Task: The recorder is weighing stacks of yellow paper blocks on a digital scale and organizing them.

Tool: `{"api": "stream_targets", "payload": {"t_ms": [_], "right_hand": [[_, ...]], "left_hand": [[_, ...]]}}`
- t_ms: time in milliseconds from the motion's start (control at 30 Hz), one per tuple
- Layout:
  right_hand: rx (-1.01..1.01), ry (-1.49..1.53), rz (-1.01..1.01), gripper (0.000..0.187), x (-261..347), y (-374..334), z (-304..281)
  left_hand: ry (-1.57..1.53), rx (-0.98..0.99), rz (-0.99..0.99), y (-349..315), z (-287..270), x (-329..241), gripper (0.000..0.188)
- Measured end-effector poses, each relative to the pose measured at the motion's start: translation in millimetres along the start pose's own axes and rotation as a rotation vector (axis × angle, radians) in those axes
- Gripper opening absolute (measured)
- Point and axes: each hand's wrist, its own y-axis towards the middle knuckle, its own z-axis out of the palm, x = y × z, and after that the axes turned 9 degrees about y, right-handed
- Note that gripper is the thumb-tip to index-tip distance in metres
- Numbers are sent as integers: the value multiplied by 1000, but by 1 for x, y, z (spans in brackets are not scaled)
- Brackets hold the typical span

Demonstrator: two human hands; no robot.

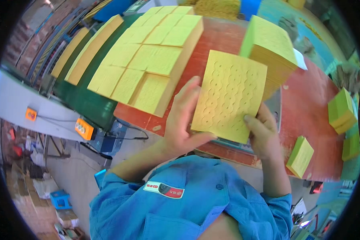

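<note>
My right hand (264,132) grips a rectangle of yellow punched paper (230,96) by its lower right corner, thumb on top and fingers beneath. Rows of wavy cuts and small holes cover the paper; how many sheets thick it is, I cannot tell. My left hand (184,120) is open along the paper's left edge, fingers stretched upward, with the thumb near the lower left corner. Just behind the paper stands a tall stack of the same yellow paper (274,48). Left of my hands are rows of yellow paper stacks (156,58), with one lower spot at the near corner.
The stacks rest across a red tabletop (308,104) and a green belt-like surface (82,94). A small yellow block (301,157) lies near the right front edge; more yellow bundles (342,111) stand far right. Orange switch boxes (84,129) with cables sit at the left.
</note>
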Motion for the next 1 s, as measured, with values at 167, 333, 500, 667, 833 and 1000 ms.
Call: {"api": "stream_targets", "payload": {"t_ms": [167,333,500,667,833,1000], "right_hand": [[261,-220,116,42,-81,54,41],[218,-109,372,25,-165,108,83],[170,-224,476,17,-210,142,85],[124,-326,470,17,-225,153,89],[34,-375,372,25,-240,154,87],[24,-648,237,35,-255,159,96]], "left_hand": [[-279,273,-1197,-31,-90,69,46],[0,215,-972,-49,-142,157,42],[505,360,-833,-40,-148,180,44],[719,382,-605,-48,-148,195,47],[974,332,-24,-48,-144,200,38],[804,557,130,-68,-150,175,43]]}}
